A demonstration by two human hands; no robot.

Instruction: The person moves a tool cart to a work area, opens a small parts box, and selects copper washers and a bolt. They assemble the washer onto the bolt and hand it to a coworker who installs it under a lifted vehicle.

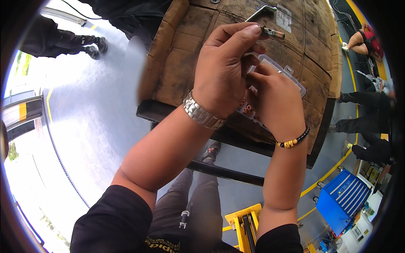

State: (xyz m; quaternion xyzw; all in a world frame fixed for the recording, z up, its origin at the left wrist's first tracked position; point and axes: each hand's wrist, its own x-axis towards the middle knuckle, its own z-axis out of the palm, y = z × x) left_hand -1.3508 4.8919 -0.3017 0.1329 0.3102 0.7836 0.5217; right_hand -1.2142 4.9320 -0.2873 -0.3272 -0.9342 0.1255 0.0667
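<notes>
My left hand [223,67], a metal watch on its wrist, pinches a slim cylindrical metal part [275,33] between thumb and fingertips. Copper-coloured rings or ridges mark the part's far end. Close beside it on the right, my right hand [278,99] reaches down over a clear plastic box [298,84] with its fingers bent. The fingertips are partly hidden behind my left hand, so whether they grip anything does not show. Several small orange rings [248,109] lie in the box, visible between my hands.
Stained cardboard [179,63] covers the work table, with an L-shaped metal tool [259,13] and a paper label [284,19] beyond my hands. A yellow metal frame [244,223] stands below the table. A blue drawer cabinet [344,198] is at lower right. Other people stand left and right.
</notes>
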